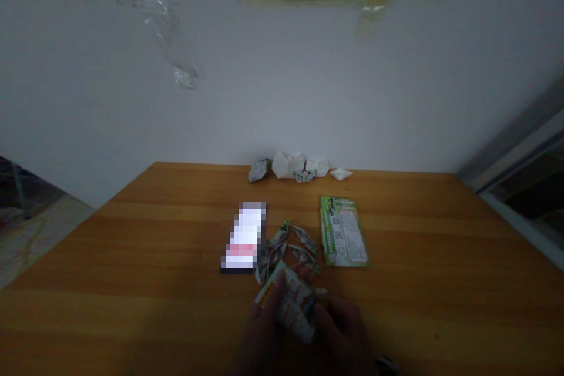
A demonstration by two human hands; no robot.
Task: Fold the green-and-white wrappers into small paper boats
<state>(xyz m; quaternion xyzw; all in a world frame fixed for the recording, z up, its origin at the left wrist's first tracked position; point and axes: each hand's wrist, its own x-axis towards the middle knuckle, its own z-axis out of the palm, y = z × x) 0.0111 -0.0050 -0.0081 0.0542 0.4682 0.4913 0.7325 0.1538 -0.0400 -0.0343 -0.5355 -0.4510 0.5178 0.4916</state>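
Printed paper (293, 292) sits at the lower centre of my frame, pinched in the left hand (266, 318) while the right hand (340, 322) grips its edge. I judge this a folding step; the next move calls for steady left-hand support and careful creasing.

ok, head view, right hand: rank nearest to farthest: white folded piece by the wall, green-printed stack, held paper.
From the right hand:
1. Held paper: at its fingers, on its left.
2. Green-printed stack: ahead of it, partway across the table.
3. White folded piece: far edge, by the wall.
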